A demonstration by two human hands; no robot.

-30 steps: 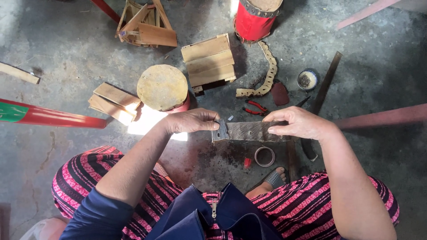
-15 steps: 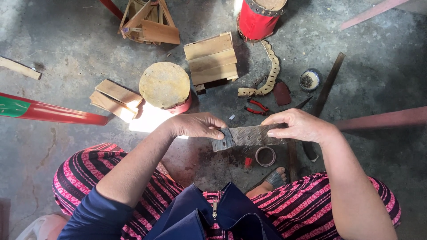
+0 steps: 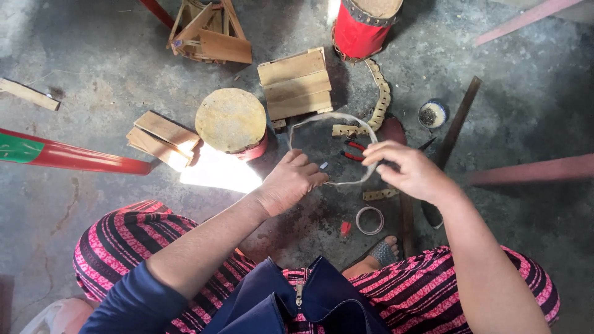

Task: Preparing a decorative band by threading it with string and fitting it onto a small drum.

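Since the earlier frame, the flat grey strip held level between both hands has been bent into a thin hoop [image 3: 334,148].

Head view: left hand [image 3: 289,182] closed on the hoop's lower edge; right hand [image 3: 409,171] pinching its right side; hands apart. The hoop stands just right of the small red drum [image 3: 232,120]. Red pliers [image 3: 352,151] show through it. A slatted wooden block [image 3: 296,84] lies upper right of the drum; a metal ring [image 3: 369,220] lower right, on the concrete floor [image 3: 99,74].

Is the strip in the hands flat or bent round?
Bent round. The thin strip curves into a hoop between the left hand and right hand.
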